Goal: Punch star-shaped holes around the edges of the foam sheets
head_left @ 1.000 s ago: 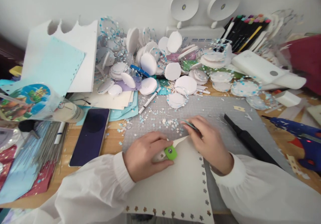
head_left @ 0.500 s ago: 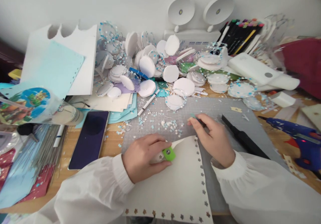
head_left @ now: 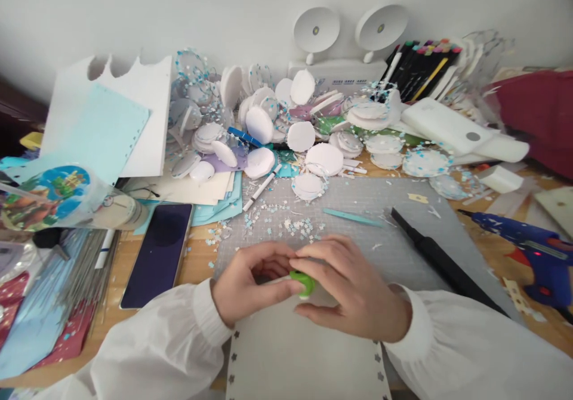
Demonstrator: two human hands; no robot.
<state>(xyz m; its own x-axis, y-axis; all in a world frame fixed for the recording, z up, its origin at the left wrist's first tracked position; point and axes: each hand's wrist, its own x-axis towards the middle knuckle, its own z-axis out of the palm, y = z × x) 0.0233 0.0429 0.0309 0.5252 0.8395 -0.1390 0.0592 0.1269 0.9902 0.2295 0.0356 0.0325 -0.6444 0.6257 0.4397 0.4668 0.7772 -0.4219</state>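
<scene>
Both my hands meet over a small green paper punch (head_left: 303,282) at the top edge of a white sheet (head_left: 304,352) whose side edges carry rows of punched flower holes. My left hand (head_left: 248,283) is closed round the punch from the left. My right hand (head_left: 347,289) curls over it from the right, thumb below and fingers on top. Teal tweezers (head_left: 351,217) lie loose on the grey cutting mat (head_left: 403,239) beyond my right hand.
A black bar-shaped tool (head_left: 441,260) lies on the mat's right side, and a blue glue gun (head_left: 532,242) beyond it. A dark phone (head_left: 156,254) lies at the left. White discs (head_left: 308,143) and paper confetti pile up at the back, with markers (head_left: 421,68) and a lamp base.
My right hand laid the teal tweezers down on the mat and came back to the green punch. The white sheet slid toward me, so its top edge now lies under my hands.
</scene>
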